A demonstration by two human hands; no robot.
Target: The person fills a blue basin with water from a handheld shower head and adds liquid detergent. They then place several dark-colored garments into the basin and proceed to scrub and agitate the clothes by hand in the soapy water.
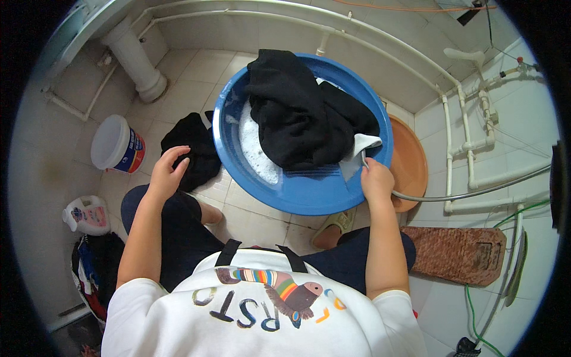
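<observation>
A large blue plastic basin point(292, 203) stands on the tiled floor, with white suds point(258, 151) at its left. A black garment point(303, 107) lies heaped in it, a white cloth part point(366, 142) showing at its right edge. My right hand point(378, 179), at the basin's right rim, is closed around the end of a grey flexible hose point(437, 197); a little clear water seems to run beside it. My left hand point(169, 167) holds nothing, thumb and fingers apart, and hovers over or beside a black cloth point(194, 143) on the floor left of the basin.
An orange basin point(412, 165) stands partly behind the blue one. A brown washboard point(459, 254) lies at the right near white wall pipes point(466, 147). On the left are a white bucket point(113, 143), a white detergent jug point(89, 215), a bag of clothes point(89, 272) and a pedestal point(138, 67).
</observation>
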